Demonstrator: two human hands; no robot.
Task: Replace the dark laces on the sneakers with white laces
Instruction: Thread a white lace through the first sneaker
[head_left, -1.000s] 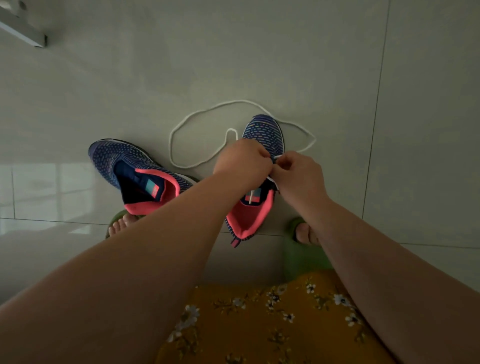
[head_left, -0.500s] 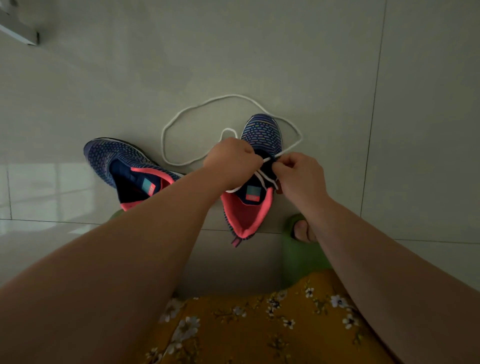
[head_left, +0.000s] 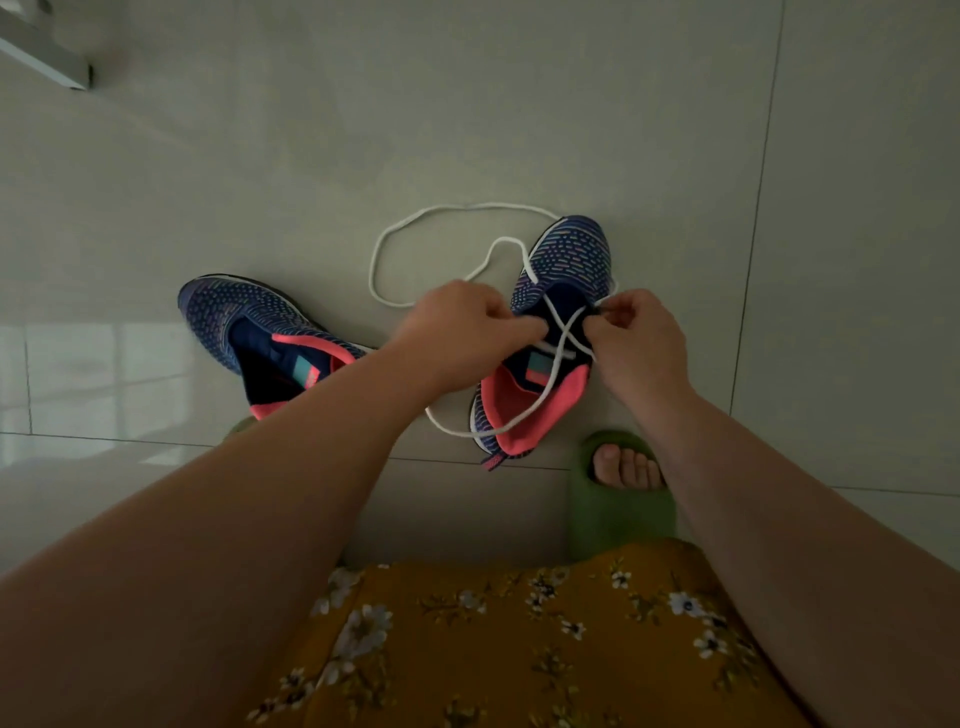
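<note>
Head view, looking down at a tiled floor. I see the right sneaker, blue knit with a coral lining, lying toe toward 12 o'clock at the centre of the frame. The white lace crosses over its tongue in an X; one end trails in a wide loop on the floor toward 11 o'clock, the other curves around the heel toward 7 o'clock. My left hand is curled at the shoe's 9 o'clock edge, fingertips on the lace at the tongue. My right hand pinches the lace at the shoe's 3 o'clock edge. The left sneaker lies unlaced at 9 o'clock, tilted, well apart from the laced one. A green slipper with bare toes sits just beside the heel at 5 o'clock. Open tile extends toward 12 and 3 o'clock; a grout line runs along the right. A yellow floral garment fills 6 o'clock.
</note>
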